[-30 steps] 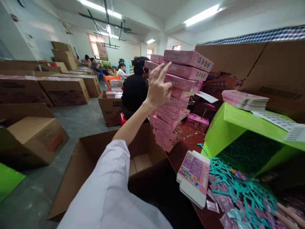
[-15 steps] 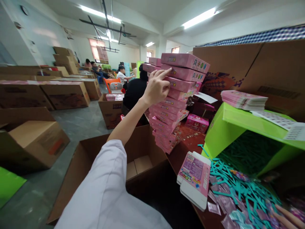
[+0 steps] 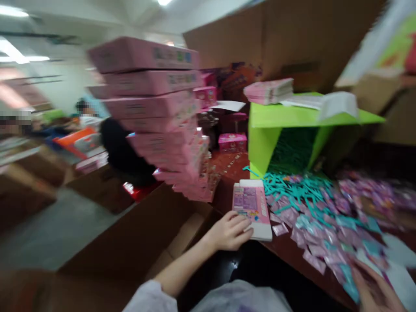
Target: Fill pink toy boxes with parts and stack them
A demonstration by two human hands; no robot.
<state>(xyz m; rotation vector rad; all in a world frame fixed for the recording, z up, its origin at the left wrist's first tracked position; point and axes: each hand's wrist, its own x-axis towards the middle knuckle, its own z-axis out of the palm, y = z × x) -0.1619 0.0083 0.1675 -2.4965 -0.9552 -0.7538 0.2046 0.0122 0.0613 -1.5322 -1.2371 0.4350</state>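
In the head view my left hand (image 3: 230,230) lies at the near left edge of the flattened pink carton (image 3: 249,203), its fingers bent over it and close together; the thumb is hidden. The carton lies on the table's front edge, with white flaps at both ends. My right hand (image 3: 373,288), partly cut off at the lower right, has its visible fingers apart beside small pink and blue sachets (image 3: 320,242). I see nothing held in it. Turquoise plastic sticks (image 3: 294,190) lie heaped behind the sachets.
A tall, uneven stack of pink boxes (image 3: 149,104) stands left on the table. Behind the sticks lies a green bin (image 3: 276,115) on its side, bearing flat cards (image 3: 268,91). An open cardboard box (image 3: 130,234) stands below left. Other people sit farther back.
My left hand has come down from the pink box stack to the flat carton. The view has swung right, showing more sachets and more of my right hand.
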